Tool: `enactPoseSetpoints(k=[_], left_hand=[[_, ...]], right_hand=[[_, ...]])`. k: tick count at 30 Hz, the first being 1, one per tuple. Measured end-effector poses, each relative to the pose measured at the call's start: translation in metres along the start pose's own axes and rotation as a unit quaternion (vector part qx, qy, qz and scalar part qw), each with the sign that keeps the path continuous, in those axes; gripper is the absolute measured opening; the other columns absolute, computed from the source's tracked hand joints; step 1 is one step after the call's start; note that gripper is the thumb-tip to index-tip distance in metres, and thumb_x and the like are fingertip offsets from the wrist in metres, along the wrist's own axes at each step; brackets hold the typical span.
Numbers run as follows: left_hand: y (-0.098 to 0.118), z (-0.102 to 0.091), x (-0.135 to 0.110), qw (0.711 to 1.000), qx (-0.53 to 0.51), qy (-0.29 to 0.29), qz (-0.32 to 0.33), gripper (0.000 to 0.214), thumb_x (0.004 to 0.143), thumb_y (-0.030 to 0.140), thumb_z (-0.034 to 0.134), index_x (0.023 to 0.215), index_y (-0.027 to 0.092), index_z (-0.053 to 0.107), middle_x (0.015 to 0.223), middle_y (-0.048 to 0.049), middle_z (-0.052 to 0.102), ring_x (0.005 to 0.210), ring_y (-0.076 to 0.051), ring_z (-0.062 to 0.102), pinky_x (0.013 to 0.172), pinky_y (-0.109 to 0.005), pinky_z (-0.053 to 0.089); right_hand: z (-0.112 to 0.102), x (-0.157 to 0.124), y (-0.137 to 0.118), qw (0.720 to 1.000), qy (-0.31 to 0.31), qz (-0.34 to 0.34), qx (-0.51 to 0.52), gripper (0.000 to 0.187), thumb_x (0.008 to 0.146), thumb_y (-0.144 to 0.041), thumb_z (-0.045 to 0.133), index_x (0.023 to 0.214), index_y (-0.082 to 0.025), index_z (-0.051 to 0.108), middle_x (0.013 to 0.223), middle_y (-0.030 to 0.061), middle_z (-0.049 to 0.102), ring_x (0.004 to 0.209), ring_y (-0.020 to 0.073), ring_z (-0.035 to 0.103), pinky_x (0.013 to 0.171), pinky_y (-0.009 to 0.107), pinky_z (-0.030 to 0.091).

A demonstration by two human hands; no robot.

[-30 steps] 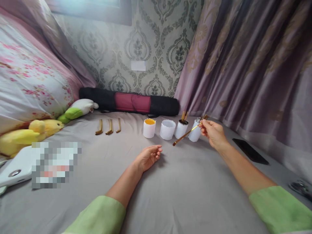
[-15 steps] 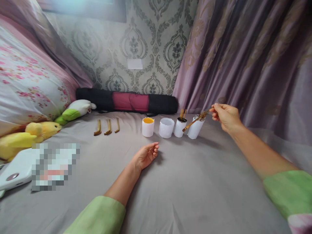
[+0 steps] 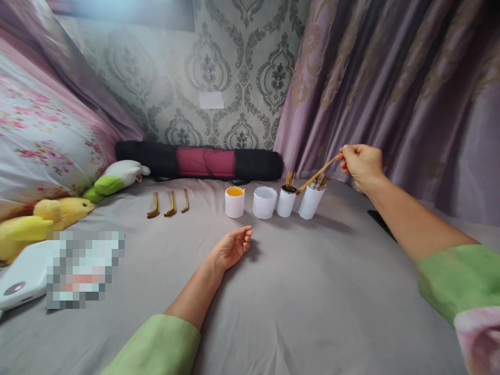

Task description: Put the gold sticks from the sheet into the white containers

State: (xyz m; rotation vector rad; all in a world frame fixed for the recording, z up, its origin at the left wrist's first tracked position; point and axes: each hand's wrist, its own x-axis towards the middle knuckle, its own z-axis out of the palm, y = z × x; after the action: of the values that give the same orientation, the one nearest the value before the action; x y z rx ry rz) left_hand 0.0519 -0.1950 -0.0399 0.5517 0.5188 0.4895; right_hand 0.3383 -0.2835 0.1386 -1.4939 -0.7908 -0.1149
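Observation:
My right hand [image 3: 361, 164] pinches the upper end of a thin golden stick [image 3: 315, 177], raised above the bed; the stick slants down-left with its lower tip over the third white cup [image 3: 286, 201], which holds other sticks. The tilted fourth white cup [image 3: 311, 200], also with sticks in it, stands just below the held stick. Left of them stand an empty white cup [image 3: 264, 202] and a white cup with an orange inside [image 3: 235, 201]. My left hand [image 3: 233, 247] rests on the grey sheet [image 3: 297, 291], palm up, fingers loosely curled, holding nothing.
Three bent golden sticks [image 3: 169, 203] lie left of the cups. A black and maroon roll bag [image 3: 199, 161] lies against the wall. Plush toys [image 3: 58, 211] and a floral pillow [image 3: 42, 135] are on the left, a white device [image 3: 19, 278] near left, a dark phone [image 3: 380, 224] under my right arm, curtains [image 3: 390, 78] right.
My right hand has risen and moved right with the stick, whose lower tip lifted from the sheet up over the third cup. My left hand stayed still.

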Motion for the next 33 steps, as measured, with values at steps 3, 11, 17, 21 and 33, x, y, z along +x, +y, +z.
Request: enactPoseSetpoints(k=[3,11,17,21,33], left_hand=[[0.0,0.001,-0.001,1.0,-0.001,0.002,-0.002,0.011,0.077,0.008,0.05,0.087,0.009,0.054,0.069,-0.0027,0.054,0.052,-0.004,0.049,0.045,-0.014,0.042],[0.0,-0.001,0.001,1.0,-0.005,0.001,-0.006,0.011,0.077,0.008,0.05,0.087,0.009,0.054,0.069,-0.0027,0.054,0.051,-0.004,0.049,0.045,-0.014,0.041],[0.0,-0.002,0.003,1.0,-0.008,-0.006,-0.004,0.012,0.077,0.008,0.051,0.088,0.008,0.054,0.07,-0.003,0.055,0.053,-0.004,0.049,0.046,-0.014,0.041],[-0.001,-0.003,0.004,1.0,-0.008,-0.008,-0.002,0.012,0.077,0.008,0.051,0.088,0.008,0.054,0.07,-0.003,0.054,0.053,-0.005,0.049,0.045,-0.014,0.041],[0.0,-0.003,0.004,1.0,-0.009,-0.008,-0.001,0.012,0.076,0.008,0.052,0.087,0.008,0.054,0.069,-0.003,0.055,0.052,-0.005,0.049,0.045,-0.015,0.041]], right_hand=[[0.005,0.006,0.002,0.999,0.001,-0.031,-0.036,0.013,0.081,-0.018,0.047,0.073,-0.011,0.054,0.058,-0.0001,0.056,0.039,0.0023,0.04,0.035,0.014,0.031],[0.02,0.019,0.01,0.991,0.0,-0.094,-0.099,0.016,0.081,-0.021,0.046,0.081,-0.009,0.057,0.064,0.0024,0.06,0.042,0.0026,0.045,0.039,0.014,0.033],[0.031,0.021,0.014,0.986,0.003,-0.118,-0.118,0.017,0.079,-0.027,0.049,0.075,-0.012,0.057,0.061,0.0012,0.061,0.039,0.0045,0.046,0.038,0.016,0.034],[0.038,0.023,0.018,0.984,-0.016,-0.119,-0.129,0.021,0.078,-0.033,0.051,0.075,-0.013,0.057,0.059,0.0006,0.06,0.038,0.0056,0.048,0.039,0.017,0.036],[0.056,0.015,0.028,0.962,-0.099,-0.147,-0.207,0.02,0.079,-0.031,0.047,0.074,-0.016,0.058,0.066,0.0015,0.065,0.044,0.0072,0.053,0.05,0.02,0.044]])
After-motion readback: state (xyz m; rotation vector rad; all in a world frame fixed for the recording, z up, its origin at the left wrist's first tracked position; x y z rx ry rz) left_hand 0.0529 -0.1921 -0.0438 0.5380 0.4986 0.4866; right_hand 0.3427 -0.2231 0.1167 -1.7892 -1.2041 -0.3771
